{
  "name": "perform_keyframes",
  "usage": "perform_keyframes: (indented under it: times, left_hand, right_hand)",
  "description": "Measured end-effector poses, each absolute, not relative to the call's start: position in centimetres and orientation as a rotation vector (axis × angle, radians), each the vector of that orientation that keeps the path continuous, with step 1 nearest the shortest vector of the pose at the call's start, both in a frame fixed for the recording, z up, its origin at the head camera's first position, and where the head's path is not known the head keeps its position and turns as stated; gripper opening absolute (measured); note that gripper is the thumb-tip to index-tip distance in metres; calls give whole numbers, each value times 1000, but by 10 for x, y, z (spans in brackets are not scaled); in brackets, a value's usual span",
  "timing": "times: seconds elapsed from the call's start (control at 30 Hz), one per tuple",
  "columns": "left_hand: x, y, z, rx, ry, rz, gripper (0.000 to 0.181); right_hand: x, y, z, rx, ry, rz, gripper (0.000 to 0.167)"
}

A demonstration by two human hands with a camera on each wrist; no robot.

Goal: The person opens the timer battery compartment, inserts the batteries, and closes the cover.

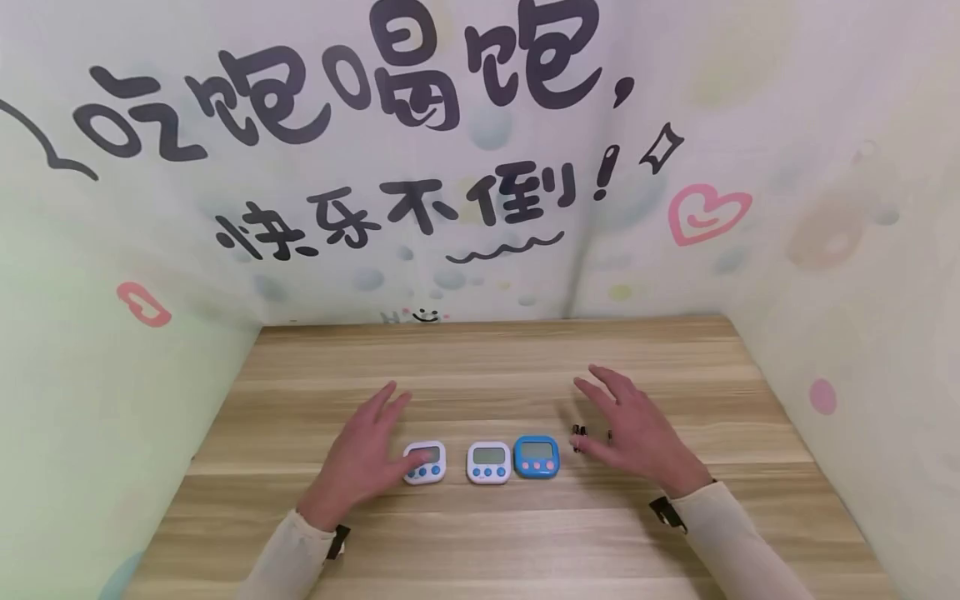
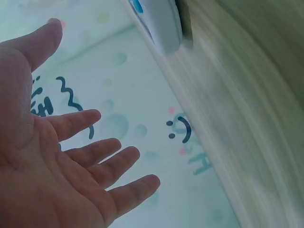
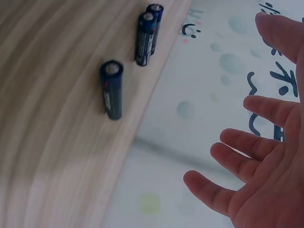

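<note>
As my left hand (image 1: 358, 460) and right hand (image 1: 639, 435), spread, empty, flank the blue digital timer (image 1: 537, 457), it seems light, stiff: pinch its sides!

Large black Chinese characters (image 1: 414, 60) on the back wall (image 1: 495, 287) read "吃饱喝饱," and a smaller line (image 1: 420, 188) below them read "快乐不倒!", above a wavy underline (image 1: 504, 249). A pink heart (image 1: 703, 222) stood to their right. Lower down were a small smiling face (image 1: 426, 317) and a pale letter H (image 1: 388, 317). Print on the batteries (image 3: 112, 92) was too blurred to read.
</note>
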State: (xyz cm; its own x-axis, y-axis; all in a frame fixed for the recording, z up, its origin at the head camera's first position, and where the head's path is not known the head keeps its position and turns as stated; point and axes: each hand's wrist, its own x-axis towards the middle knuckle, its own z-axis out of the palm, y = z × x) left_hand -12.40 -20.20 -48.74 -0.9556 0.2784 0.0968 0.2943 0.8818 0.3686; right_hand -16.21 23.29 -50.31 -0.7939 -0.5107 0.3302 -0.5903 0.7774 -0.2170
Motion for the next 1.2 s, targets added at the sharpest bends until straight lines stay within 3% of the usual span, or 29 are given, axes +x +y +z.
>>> perform_keyframes:
  times: [0.57, 1.2]
  left_hand:
    - [-122, -160, -496, -485, -3008, -770, 79]
    - [-133, -103, -511, -688, -3029, -1006, 69]
  right_hand:
    - [-146, 208, -513, 902, -2717, 636, 74]
    - [-144, 185, -521, 920, -2845, 859, 60]
